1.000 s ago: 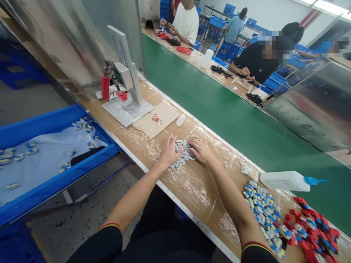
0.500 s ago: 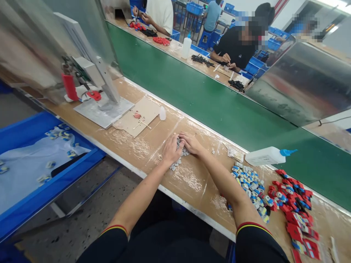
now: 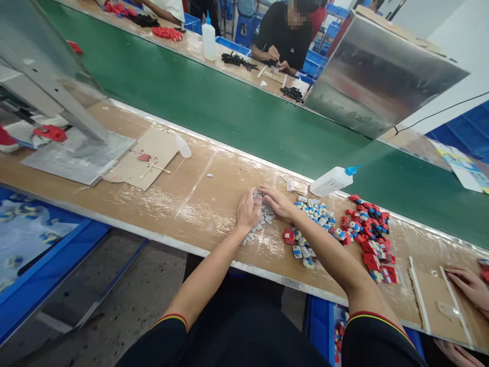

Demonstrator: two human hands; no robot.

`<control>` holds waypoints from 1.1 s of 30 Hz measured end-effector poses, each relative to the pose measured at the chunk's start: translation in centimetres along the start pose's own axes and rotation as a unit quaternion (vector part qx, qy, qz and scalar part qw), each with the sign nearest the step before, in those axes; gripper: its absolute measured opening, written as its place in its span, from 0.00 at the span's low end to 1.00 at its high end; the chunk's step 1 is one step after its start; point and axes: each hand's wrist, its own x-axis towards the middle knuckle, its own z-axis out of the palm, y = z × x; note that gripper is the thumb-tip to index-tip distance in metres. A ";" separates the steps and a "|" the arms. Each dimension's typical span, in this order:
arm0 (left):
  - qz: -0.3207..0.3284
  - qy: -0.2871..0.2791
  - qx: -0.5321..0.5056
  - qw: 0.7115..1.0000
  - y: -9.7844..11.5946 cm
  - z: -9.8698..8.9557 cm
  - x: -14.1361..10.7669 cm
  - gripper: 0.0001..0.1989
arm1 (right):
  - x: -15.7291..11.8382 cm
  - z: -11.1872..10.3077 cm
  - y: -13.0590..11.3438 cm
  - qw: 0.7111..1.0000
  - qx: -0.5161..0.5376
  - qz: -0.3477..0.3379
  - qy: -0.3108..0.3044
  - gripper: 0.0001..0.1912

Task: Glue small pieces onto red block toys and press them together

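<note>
My left hand (image 3: pixel 249 210) and my right hand (image 3: pixel 278 203) lie low on the tabletop, cupped around the far side and flanks of a heap of small flat grey pieces (image 3: pixel 263 220). Fingertips of both hands almost meet at the heap's far end. Each hand has its fingers extended, resting against the pieces, with neither grasping a single piece. Part of the heap is hidden under the palms. Just right of my right hand lies a pile of small white, blue and yellow parts (image 3: pixel 317 214), partly covered by my forearm.
A white bottle with blue nozzle (image 3: pixel 331 181) lies near the green belt (image 3: pixel 229 107). Red parts (image 3: pixel 376 244) are heaped at right, near another person's hand (image 3: pixel 469 285). A cardboard sheet (image 3: pixel 153 153), small bottle (image 3: pixel 183 146) and metal press (image 3: pixel 72 107) stand left. One grey piece (image 3: pixel 210 175) lies alone.
My hands have slid right along the table with the grey heap, closer to the white-and-blue parts. The camera view has swung right, bringing another person's hands into sight.
</note>
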 end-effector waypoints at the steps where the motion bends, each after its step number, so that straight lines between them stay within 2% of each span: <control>1: -0.001 0.000 -0.014 1.000 0.2 0.5 -0.2 0.31 | -0.7 -0.9 0.1 1.000 0.005 0.011 0.027 0.38; 4: -0.007 0.002 -0.052 0.999 0.7 1.7 -0.9 0.35 | -3.5 -4.1 -0.3 0.992 0.017 0.039 0.115 0.33; 7: -0.010 0.005 -0.082 0.997 1.2 2.8 -1.9 0.37 | -8.0 -6.4 -2.0 0.975 0.025 0.057 0.212 0.28; 10: -0.016 0.016 -0.099 0.995 1.6 3.1 -2.3 0.38 | -12.5 -6.2 -4.9 0.944 0.022 0.069 0.321 0.25; 12: -0.021 0.030 -0.099 0.994 1.5 2.0 -1.8 0.38 | -14.0 -4.6 -6.7 0.936 0.011 0.075 0.344 0.23; 13: -0.025 0.040 -0.093 0.995 1.1 0.8 -1.1 0.37 | -13.9 -3.6 -7.5 0.941 0.001 0.078 0.330 0.22; 15: -0.035 0.063 -0.070 0.995 -0.1 -2.4 1.0 0.36 | -11.7 -1.3 -8.4 0.956 -0.019 0.083 0.281 0.21; 18: -0.061 0.084 -0.008 0.995 -2.4 -8.0 5.3 0.33 | -5.1 1.8 -8.2 0.980 -0.060 0.068 0.179 0.22; 20: -0.079 0.079 0.034 0.993 -3.7 -10.8 7.7 0.30 | -0.7 3.0 -7.1 0.985 -0.160 0.063 0.027 0.24; 22: -0.092 0.065 0.071 0.991 -4.5 -12.2 8.8 0.31 | 1.7 3.2 -5.8 0.972 -0.216 0.054 -0.077 0.27; 23: -0.095 0.054 0.087 0.990 -4.7 -12.3 8.8 0.33 | 1.9 3.0 -5.2 0.967 -0.228 0.051 -0.104 0.28; 25: -0.095 0.022 0.113 0.989 -4.6 -11.5 7.8 0.37 | 0.7 2.0 -4.1 0.964 -0.232 0.051 -0.122 0.30; 29: -0.056 -0.080 0.138 0.986 -2.4 -6.8 3.3 0.43 | -3.5 -1.2 -2.0 0.962 -0.231 0.077 -0.124 0.31; 31: -0.025 -0.140 0.137 0.980 -0.9 -4.5 0.7 0.41 | -3.7 -2.5 -0.9 0.962 -0.231 0.098 -0.111 0.34; 33: 0.007 -0.189 0.141 0.972 0.3 -3.2 -1.9 0.41 | -2.4 -2.9 0.2 0.962 -0.231 0.113 -0.096 0.36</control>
